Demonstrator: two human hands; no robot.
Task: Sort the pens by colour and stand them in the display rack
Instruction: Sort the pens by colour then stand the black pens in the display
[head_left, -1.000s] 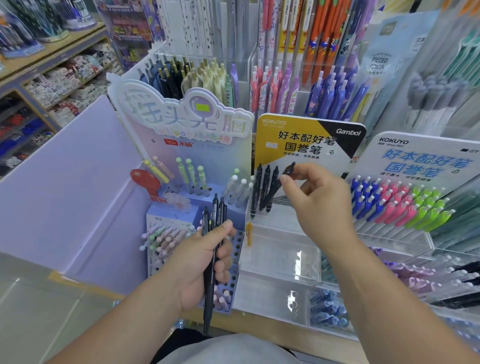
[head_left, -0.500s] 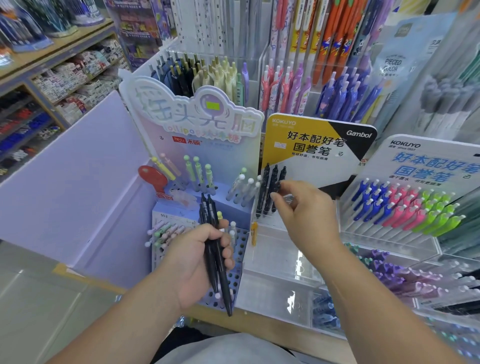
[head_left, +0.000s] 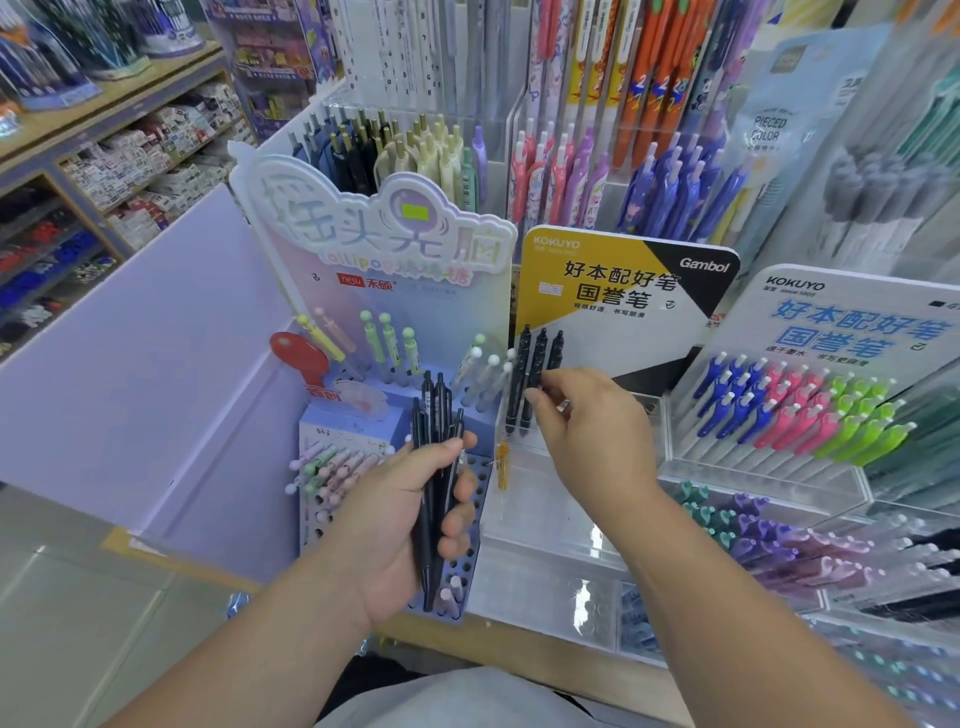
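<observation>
Nearest, left hand (head_left: 400, 519): grip clamped round a bundle of black pens (head_left: 434, 457), which look light, stiff and smooth-barrelled, likely to slide against one another, and best taken mid-barrel. Beyond, right hand (head_left: 592, 431): grip pinched on the racked black pen (head_left: 557, 353), third in the row in the Kokuyo display rack (head_left: 561, 519).

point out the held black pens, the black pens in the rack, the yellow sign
held black pens (head_left: 440, 410), head view, on the upper shafts
black pens in the rack (head_left: 540, 353), head view, on the middle pen's upper part
yellow sign (head_left: 545, 265), head view, on its yellow left area
</observation>
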